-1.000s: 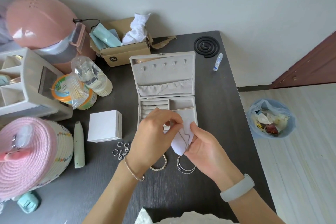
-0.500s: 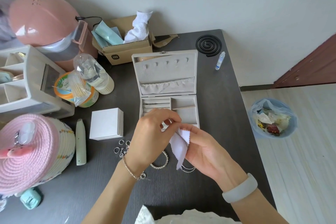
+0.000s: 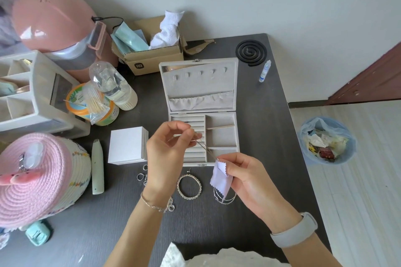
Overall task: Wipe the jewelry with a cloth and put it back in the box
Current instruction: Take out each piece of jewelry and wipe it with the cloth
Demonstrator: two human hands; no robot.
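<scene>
A grey jewelry box lies open on the dark table, its lid tipped back. Above its front edge my left hand pinches one end of a thin chain. The chain runs taut down to my right hand, which pinches a small pale lilac cloth folded over the chain's other end. On the table below the box lie a beaded bracelet, thin silver bangles partly under the cloth, and several small rings.
A white square box and a pale green pen-like tool lie left of the hands. A pink woven basket, bottles, a drawer unit and a cardboard box crowd the left and back. A bin stands on the floor at right.
My hands have moved apart: the left rose toward the box, the right slid down and right with the cloth, and the chain is now stretched between them.
</scene>
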